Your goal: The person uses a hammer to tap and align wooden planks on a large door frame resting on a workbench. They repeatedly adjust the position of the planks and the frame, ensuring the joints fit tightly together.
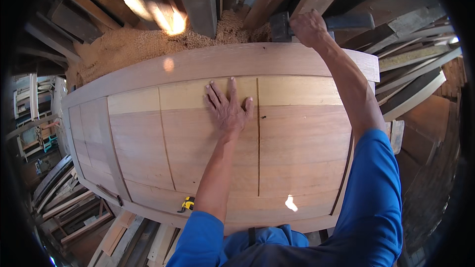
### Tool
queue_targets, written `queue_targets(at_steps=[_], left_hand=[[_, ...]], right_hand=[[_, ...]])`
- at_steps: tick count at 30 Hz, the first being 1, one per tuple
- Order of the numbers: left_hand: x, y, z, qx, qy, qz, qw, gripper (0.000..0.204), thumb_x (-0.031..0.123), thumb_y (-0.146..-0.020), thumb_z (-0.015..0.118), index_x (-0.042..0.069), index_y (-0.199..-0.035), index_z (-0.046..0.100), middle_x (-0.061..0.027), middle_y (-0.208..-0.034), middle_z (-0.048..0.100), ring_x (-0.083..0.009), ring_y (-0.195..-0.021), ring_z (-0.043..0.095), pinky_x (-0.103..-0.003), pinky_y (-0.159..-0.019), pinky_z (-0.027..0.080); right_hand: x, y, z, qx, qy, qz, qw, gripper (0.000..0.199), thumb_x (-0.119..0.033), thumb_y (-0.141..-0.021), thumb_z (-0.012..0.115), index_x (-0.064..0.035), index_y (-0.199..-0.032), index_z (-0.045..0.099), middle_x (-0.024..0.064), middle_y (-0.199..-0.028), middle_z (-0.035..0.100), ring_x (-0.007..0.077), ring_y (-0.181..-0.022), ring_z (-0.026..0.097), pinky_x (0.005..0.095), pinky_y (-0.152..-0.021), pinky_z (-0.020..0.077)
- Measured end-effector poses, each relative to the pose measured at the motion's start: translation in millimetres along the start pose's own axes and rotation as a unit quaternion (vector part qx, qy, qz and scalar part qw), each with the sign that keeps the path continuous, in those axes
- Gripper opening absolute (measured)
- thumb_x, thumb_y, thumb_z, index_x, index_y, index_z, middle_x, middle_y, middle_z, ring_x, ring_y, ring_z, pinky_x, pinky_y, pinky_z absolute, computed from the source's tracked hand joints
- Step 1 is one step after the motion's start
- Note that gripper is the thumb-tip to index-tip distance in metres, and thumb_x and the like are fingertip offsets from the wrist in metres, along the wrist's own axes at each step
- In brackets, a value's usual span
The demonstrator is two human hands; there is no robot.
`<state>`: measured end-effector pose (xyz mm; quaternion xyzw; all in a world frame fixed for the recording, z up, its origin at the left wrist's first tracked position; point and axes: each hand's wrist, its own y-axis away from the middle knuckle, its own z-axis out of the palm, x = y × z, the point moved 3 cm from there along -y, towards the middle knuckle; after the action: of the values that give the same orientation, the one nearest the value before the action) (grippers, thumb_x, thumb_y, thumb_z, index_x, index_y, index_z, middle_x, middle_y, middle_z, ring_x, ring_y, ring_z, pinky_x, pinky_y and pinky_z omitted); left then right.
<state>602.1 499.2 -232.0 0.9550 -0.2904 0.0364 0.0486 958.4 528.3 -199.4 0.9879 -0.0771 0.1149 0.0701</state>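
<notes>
Lying flat before me is a wooden panelled door (pixel 302 138), with a paler strip across its far part and dark grooves between its boards. My left hand (pixel 229 109) rests on it, palm down and fingers spread, near the middle of the pale strip. At the far right edge, my right hand (pixel 310 28) grips a hammer (pixel 280 26) close to its dark blocky head. The hammer's handle sticks out to the right, past my wrist. A yellow and black tape measure (pixel 187 203) is on the door beside my left forearm.
Sawdust and shavings (pixel 133 44) are heaped beyond the far edge, with timber beams (pixel 197 0) leaning there. Curved wood pieces (pixel 415 96) are stacked on the right. More offcuts (pixel 74 207) lie at the lower left. A slim dark bar (pixel 110 194) sits near the door's left end.
</notes>
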Motion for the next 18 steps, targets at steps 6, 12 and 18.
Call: queue_targets(at_steps=[6, 12, 18], left_hand=[[-1, -2, 8, -0.002, -0.003, -0.009, 1.000, 0.081, 0.055, -0.093, 0.049, 0.015, -0.159, 0.025, -0.0388, -0.158, 0.011, -0.0538, -0.148, 0.004, -0.063, -0.119, 0.002], [18, 12, 18, -0.022, -0.033, -0.017, 0.999, 0.083, 0.055, -0.092, 0.052, 0.017, -0.160, 0.023, -0.0367, -0.159, 0.008, -0.0524, -0.149, 0.002, -0.064, -0.118, 0.003], [48, 12, 19, -0.023, -0.068, -0.035, 0.997, 0.082, 0.056, -0.092, 0.050, 0.019, -0.160, 0.021, -0.0341, -0.161, 0.007, -0.0488, -0.151, 0.002, -0.061, -0.120, 0.002]], right_hand=[[0, -12, 1, -0.043, -0.092, 0.080, 0.992, 0.017, -0.012, -0.091, 0.058, -0.0160, -0.097, 0.073, 0.0055, -0.104, 0.074, 0.0247, -0.104, 0.071, 0.0418, -0.082, 0.0529], [-11, 15, 17, -0.073, -0.019, -0.002, 0.997, 0.024, -0.023, -0.097, 0.052, -0.0207, -0.110, 0.072, 0.0012, -0.106, 0.073, 0.0186, -0.105, 0.069, 0.0397, -0.089, 0.0466], [-14, 106, 10, 0.016, -0.345, 0.198, 0.917, 0.014, -0.015, -0.084, 0.056, -0.0098, -0.085, 0.069, 0.0172, -0.085, 0.071, 0.0340, -0.087, 0.071, 0.0469, -0.080, 0.0503]])
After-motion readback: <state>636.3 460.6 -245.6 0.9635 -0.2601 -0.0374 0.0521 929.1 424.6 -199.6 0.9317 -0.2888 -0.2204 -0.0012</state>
